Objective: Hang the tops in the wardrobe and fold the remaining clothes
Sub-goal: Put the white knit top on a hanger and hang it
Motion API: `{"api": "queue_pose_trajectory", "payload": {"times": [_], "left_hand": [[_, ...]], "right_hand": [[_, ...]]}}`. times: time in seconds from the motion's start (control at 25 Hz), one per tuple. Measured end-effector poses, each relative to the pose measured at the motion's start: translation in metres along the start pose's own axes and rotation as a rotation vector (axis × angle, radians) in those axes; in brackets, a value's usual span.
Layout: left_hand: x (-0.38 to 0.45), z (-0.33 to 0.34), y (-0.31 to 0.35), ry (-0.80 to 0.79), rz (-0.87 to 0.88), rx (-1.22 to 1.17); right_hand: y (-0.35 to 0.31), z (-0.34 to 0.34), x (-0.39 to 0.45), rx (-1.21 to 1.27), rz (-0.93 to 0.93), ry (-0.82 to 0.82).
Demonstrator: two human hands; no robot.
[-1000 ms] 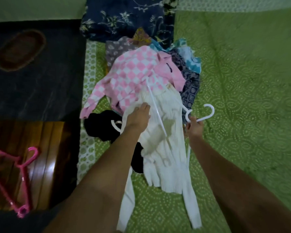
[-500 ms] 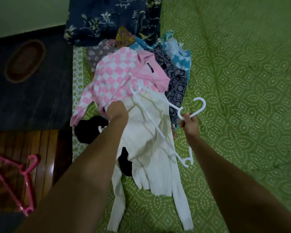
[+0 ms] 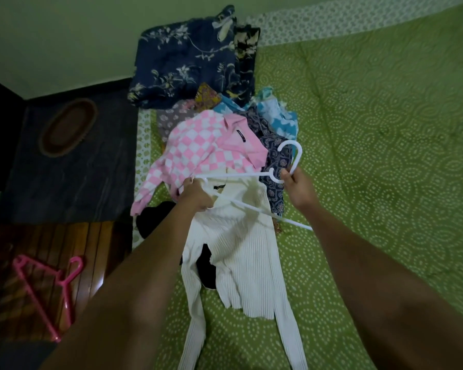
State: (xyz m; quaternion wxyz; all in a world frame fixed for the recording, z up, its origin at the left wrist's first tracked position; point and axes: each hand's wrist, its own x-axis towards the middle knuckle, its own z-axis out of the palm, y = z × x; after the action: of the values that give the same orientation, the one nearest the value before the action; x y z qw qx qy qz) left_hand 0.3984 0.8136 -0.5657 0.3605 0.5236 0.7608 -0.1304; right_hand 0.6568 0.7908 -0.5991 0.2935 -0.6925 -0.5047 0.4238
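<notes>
Both arms reach out over the green bedspread: right hand pinches the white hanger at its hook, left hand grips the white ribbed top's neckline.

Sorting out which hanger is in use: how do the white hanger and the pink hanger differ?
The white hanger is held up over the white top on the bed, the right hand gripping near its hook; the pink hanger lies untouched on the wooden floor. White against pink. Both look like plastic, with a curved hook.
</notes>
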Motion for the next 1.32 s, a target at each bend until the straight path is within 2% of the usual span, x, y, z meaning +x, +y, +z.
{"api": "queue_pose_trajectory", "payload": {"times": [0.2, 0.32, 0.48, 0.6, 0.72, 0.76, 0.84, 0.88, 0.92, 1.0, 1.12, 1.2, 1.24, 1.32], "left_hand": [[-0.043, -0.028, -0.017, -0.019, 0.065, -0.078], [-0.089, -0.025, 0.005, -0.057, 0.201, 0.016], [-0.158, -0.012, 0.038, -0.017, 0.32, 0.026], [-0.206, -0.012, 0.035, -0.024, 0.43, 0.018], [-0.254, -0.037, 0.005, -0.046, 0.669, -0.197], [-0.268, -0.051, -0.005, 0.029, 0.708, -0.126], [-0.286, -0.073, -0.019, 0.338, 0.779, 0.34], [-0.302, -0.079, -0.02, 0.421, 0.821, 0.483], [-0.314, -0.082, -0.017, 0.443, 0.871, 0.527], [-0.342, -0.083, -0.007, 0.376, 0.984, 0.397], [-0.375, -0.081, -0.001, 0.355, 1.105, 0.181], [-0.4, -0.082, 0.004, 0.355, 1.172, 0.1], [-0.411, -0.082, 0.008, 0.348, 1.207, 0.081], [-0.434, -0.077, 0.017, 0.369, 1.279, 0.124]], "right_hand": [[-0.029, -0.018, -0.024, -0.176, -0.096, -0.061], [-0.057, -0.008, -0.051, -0.317, -0.143, -0.081], [-0.086, 0.014, -0.101, -0.516, -0.173, -0.129], [-0.101, 0.003, -0.144, -0.364, -0.176, -0.012], [-0.121, -0.029, -0.188, -0.067, -0.19, 0.115], [-0.129, -0.041, -0.201, 0.02, -0.202, 0.151], [-0.146, -0.063, -0.226, 0.13, -0.238, 0.2], [-0.156, -0.071, -0.238, 0.154, -0.257, 0.208], [-0.166, -0.076, -0.251, 0.159, -0.278, 0.203], [-0.182, -0.081, -0.278, 0.087, -0.339, 0.305], [-0.182, -0.075, -0.336, -0.187, -0.331, 0.705], [-0.173, -0.065, -0.368, -0.356, -0.323, 0.729], [-0.17, -0.061, -0.382, -0.434, -0.374, 0.727], [-0.166, -0.064, -0.4, -0.425, -0.536, 0.864]]}}
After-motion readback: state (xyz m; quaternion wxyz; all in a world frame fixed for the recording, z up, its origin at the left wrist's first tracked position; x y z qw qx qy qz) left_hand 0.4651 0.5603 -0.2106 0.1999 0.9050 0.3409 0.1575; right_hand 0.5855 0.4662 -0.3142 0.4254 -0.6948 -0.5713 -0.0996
